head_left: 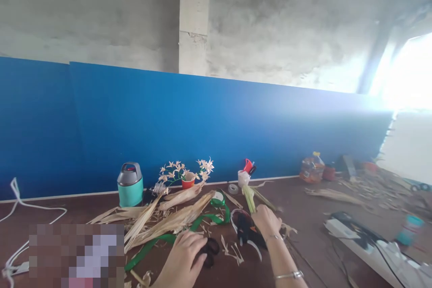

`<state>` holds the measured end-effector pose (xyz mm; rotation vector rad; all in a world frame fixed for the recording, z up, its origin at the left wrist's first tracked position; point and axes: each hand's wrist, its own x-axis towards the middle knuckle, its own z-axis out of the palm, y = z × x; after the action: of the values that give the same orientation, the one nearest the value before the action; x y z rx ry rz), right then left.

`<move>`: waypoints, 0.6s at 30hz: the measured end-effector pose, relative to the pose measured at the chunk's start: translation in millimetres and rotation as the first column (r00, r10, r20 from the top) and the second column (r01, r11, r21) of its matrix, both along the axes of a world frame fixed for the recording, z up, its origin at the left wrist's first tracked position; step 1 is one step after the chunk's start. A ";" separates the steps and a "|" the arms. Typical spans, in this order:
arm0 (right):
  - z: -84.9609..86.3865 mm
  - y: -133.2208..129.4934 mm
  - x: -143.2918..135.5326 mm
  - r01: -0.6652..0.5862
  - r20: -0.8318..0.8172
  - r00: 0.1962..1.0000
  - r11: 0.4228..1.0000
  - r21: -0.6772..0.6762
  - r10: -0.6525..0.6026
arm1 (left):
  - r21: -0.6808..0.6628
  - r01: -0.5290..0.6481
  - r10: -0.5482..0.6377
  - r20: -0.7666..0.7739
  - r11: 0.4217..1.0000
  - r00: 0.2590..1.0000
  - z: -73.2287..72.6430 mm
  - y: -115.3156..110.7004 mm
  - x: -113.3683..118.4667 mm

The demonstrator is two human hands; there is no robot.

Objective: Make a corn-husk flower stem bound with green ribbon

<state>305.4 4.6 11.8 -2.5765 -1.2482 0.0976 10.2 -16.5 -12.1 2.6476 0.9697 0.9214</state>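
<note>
My left hand [187,252] is low in the middle, its fingers and thumb curled at black looped handles, which look like those of scissors [212,251]. The blades do not show. Farther right, my right hand [266,221] is closed at the lower end of a pale green bundle of husk [249,198]. Its fingertips are partly hidden. Just left of that wrist lie a black tool [243,227] and a white curved band [254,249]. Dry corn husks [182,216] and a green ribbon [199,222] spread beyond my left hand.
A teal container [130,193] stands by the blue partition [216,126]. Near it are a red cup [188,181] with pale flowers, a tape roll [232,189] and a white cup [243,178] of tools. White cables [20,207] lie left; a power strip [367,247] and husk scraps lie right.
</note>
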 end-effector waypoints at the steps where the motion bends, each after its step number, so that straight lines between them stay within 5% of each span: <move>1: -1.9 0.4 0.7 -0.003 0.003 1.000 1.000 0.007 0.003 | 0.017 -0.009 0.009 0.016 1.000 1.000 -2.3 1.1 -1.3; 11: 6.6 -6.8 -1.9 0.050 0.084 0.994 0.980 0.193 -0.067 | 0.148 -0.107 0.088 0.132 0.983 0.987 -14.4 12.0 -10.3; 18: 44.6 -24.2 -12.0 0.104 0.011 0.994 0.958 0.267 -0.111 | 0.193 -0.155 0.128 0.148 0.969 0.981 -7.2 9.8 -12.7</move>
<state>293.5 -19.7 56.4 -2.4113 -1.0471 -0.1181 -2.5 -6.7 -19.3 2.6620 1.0977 1.2783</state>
